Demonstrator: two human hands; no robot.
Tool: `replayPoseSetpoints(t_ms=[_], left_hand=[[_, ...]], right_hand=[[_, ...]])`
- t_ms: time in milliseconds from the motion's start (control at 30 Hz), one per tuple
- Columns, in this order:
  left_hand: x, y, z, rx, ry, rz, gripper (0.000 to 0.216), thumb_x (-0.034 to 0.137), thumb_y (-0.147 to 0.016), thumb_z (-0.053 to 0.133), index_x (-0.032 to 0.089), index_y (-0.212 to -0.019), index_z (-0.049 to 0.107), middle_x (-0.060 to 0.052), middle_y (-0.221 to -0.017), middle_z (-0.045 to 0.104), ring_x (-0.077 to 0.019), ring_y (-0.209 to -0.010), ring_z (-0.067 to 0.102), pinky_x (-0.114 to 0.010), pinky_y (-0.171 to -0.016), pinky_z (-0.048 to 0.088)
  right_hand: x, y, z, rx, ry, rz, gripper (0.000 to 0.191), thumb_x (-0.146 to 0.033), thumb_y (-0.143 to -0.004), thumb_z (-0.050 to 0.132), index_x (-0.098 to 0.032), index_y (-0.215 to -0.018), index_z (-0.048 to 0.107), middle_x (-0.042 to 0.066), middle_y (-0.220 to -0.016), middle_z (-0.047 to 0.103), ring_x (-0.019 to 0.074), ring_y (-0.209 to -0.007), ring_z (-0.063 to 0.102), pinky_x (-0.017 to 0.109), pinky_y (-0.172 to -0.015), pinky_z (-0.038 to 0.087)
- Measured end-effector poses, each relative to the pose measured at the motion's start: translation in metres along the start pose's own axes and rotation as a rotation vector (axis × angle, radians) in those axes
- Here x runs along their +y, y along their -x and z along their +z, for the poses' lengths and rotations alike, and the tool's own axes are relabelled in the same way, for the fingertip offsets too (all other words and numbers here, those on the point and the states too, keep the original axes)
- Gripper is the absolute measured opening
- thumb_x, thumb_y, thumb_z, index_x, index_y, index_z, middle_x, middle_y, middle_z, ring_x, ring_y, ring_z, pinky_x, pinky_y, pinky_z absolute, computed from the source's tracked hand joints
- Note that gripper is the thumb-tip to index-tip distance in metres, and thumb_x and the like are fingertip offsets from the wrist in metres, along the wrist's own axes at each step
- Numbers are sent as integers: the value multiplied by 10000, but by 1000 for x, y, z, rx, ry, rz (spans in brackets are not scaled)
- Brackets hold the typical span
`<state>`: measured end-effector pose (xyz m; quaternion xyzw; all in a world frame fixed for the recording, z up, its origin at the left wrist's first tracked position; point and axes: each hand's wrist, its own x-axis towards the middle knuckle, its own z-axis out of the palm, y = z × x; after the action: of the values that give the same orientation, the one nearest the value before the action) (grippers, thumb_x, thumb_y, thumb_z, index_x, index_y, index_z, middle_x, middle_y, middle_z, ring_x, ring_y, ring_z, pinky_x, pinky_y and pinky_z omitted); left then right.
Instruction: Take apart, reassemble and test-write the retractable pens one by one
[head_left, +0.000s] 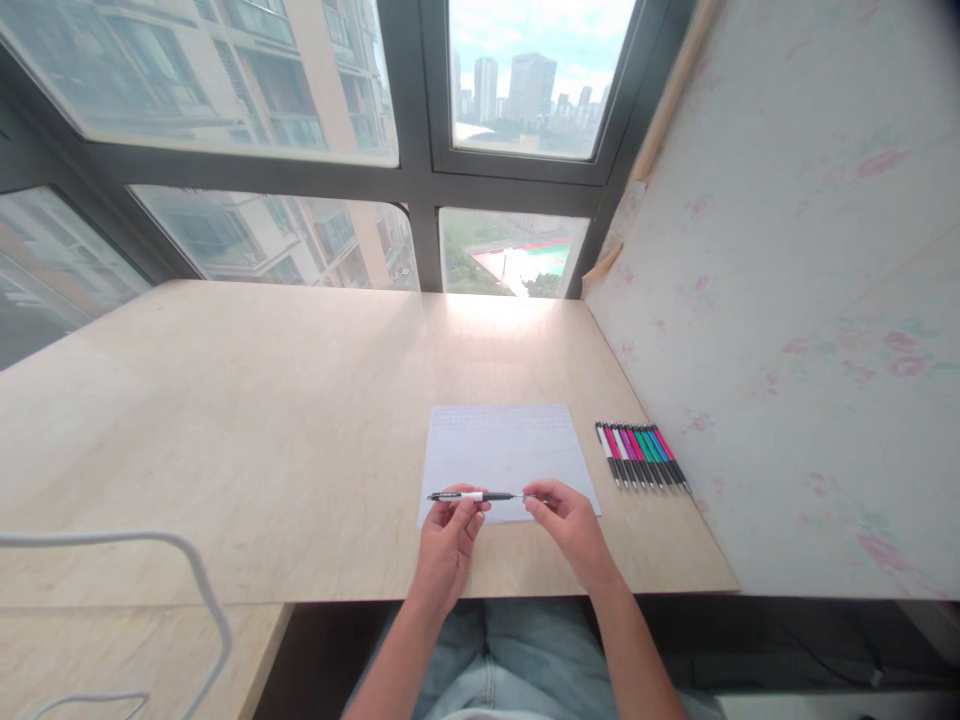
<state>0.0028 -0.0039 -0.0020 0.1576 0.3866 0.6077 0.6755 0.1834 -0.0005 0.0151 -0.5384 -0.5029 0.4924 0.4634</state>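
Note:
A pen [472, 496] with a white and black barrel lies level above the paper, its clicker end to the left. Around its barrel are the fingers and thumb of my left hand [450, 535], closed on it from below. At the pen's front end, a thin piece sticks out of the black grip toward my right hand [564, 515]. Thumb and fingers of that hand are pinched together at the thin tip; the small part between them is mostly hidden. Beneath both hands is a white sheet of paper [499, 450] with lines of faint writing along its top.
A row of several colored pens [641, 455] lies right of the paper, near the papered wall [787, 350]. The wooden table [225, 430] extends left and back to the windows. A white cable [202, 580] loops at the lower left.

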Motion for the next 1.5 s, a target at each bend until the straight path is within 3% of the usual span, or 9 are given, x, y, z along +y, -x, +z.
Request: replayPoseSetpoints(t_ms=[167, 367, 1167, 1267, 1400, 1500], left_hand=[[-1, -1, -2, 3, 2, 1, 232, 226, -707, 803, 161, -904, 699, -51, -955, 718, -108, -770, 690, -170, -688, 546], [-2, -1, -2, 8, 7, 1, 229, 232, -707, 804, 163, -899, 699, -48, -939, 723, -106, -768, 692, -165, -695, 547], [-1, -1, -2, -24, -11, -3, 228, 225, -723, 789, 160, -913, 682, -37, -899, 716, -107, -741, 688, -170, -679, 543], [-1, 0, -2, -43, -25, -2, 222, 235, -729, 785, 159, -912, 685, -34, -898, 712, -105, -743, 680, -175, -682, 536], [-2, 1, -3, -97, -68, -1, 192, 244, -747, 771, 151, -891, 685, -46, -883, 716, -114, -749, 672, -187, -687, 525], [-2, 2, -2, -118, -89, -8, 174, 238, -756, 762, 153, -886, 682, -52, -879, 721, -119, -754, 669, -197, -698, 519]], right_hand=[[3, -2, 2, 32, 139, -61, 216, -384, -821, 635, -193, -897, 700, 82, -916, 703, 234, -856, 654, 340, -731, 534], [6, -1, 2, 124, 148, -69, 240, -409, -831, 626, -189, -906, 687, 100, -914, 704, 250, -850, 656, 353, -719, 537], [-5, 4, 18, -2, 165, -81, 173, -325, -830, 615, -181, -900, 682, 69, -894, 700, 205, -820, 654, 282, -678, 515], [-7, 5, 17, -4, 189, -80, 194, -352, -851, 602, -175, -848, 680, 55, -827, 694, 191, -772, 642, 267, -660, 492], [-7, 6, 16, -33, 239, -71, 388, -419, -921, 503, -168, -649, 620, 13, -611, 617, 147, -595, 569, 252, -597, 428], [-6, 6, 17, -38, 253, -57, 441, -440, -936, 469, -169, -613, 601, 6, -578, 595, 143, -575, 553, 248, -582, 407]])
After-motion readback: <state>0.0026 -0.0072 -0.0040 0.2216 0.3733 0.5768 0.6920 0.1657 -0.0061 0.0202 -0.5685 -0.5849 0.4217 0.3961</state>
